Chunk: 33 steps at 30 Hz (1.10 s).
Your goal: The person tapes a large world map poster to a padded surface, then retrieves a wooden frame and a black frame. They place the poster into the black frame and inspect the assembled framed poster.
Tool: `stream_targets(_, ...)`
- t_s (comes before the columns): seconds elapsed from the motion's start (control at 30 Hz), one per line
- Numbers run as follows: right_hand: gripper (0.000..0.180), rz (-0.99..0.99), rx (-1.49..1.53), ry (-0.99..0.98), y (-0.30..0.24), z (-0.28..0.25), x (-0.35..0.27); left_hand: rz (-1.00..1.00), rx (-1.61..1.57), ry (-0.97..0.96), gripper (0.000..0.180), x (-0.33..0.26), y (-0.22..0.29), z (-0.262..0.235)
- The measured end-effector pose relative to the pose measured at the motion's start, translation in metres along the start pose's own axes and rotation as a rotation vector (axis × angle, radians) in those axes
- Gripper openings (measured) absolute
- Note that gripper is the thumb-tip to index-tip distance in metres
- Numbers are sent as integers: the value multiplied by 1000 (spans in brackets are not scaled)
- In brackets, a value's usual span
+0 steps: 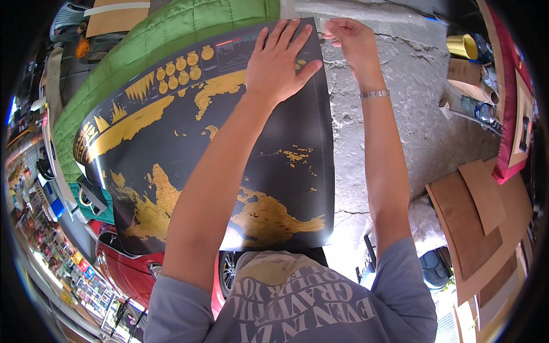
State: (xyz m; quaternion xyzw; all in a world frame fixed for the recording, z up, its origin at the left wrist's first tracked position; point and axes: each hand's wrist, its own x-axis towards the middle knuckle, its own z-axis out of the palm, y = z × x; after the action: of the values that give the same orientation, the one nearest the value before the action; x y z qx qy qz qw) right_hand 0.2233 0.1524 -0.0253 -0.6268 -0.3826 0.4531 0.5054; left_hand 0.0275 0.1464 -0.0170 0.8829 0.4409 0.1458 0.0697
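Observation:
A large black-and-gold world map (291, 120) spreads across the middle of the view, its left side curving away. My left hand (280, 60) lies flat on its upper right corner with the fingers stretched out. Just beyond the map's right edge, my right hand (357, 46) is closed, thumb and fingertips pinched together. A small pale, clear-looking bit (324, 26) shows at those fingertips; what it is I cannot make out. A metal band (375, 94) circles my right wrist.
Behind the map is a green quilted cloth (134, 40). Grey cracked concrete (394, 63) lies right of it. Brown cardboard sheets (466, 223) and a gold-coloured container (462, 47) are at the right. A red car (123, 266) stands at lower left, near crowded shelves (43, 223).

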Motion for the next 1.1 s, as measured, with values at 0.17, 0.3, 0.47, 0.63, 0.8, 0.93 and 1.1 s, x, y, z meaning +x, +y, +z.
stream_targets(0.17, 26, 74, 59, -89, 1, 3, 10, 2, -19, 27, 74, -1, 0, 0)
stream_targets(0.3, 24, 85, 93, -76, 5, 8, 13, -4, 15, 0, 78, -1, -1, 1)
stream_targets(0.47, 22, 85, 90, -58, 7, 10, 13, 0, 16, 12, 78, -1, -1, 1)
stream_targets(0.63, 21, 53, 89, -53, 9, 10, 13, -1, 13, 21, 77, -1, -2, 2)
stream_targets(0.8, 21, 23, 56, -52, 10, 11, 14, -5, 17, 16, 76, -1, -3, 3)
stream_targets(0.93, 22, 25, 47, -58, 9, 12, 14, 3, -27, 78, 74, -1, -2, 3)
stream_targets(1.1, 23, 37, -3, -29, 10, 15, 15, -11, -13, 54, 74, -2, -2, 3)
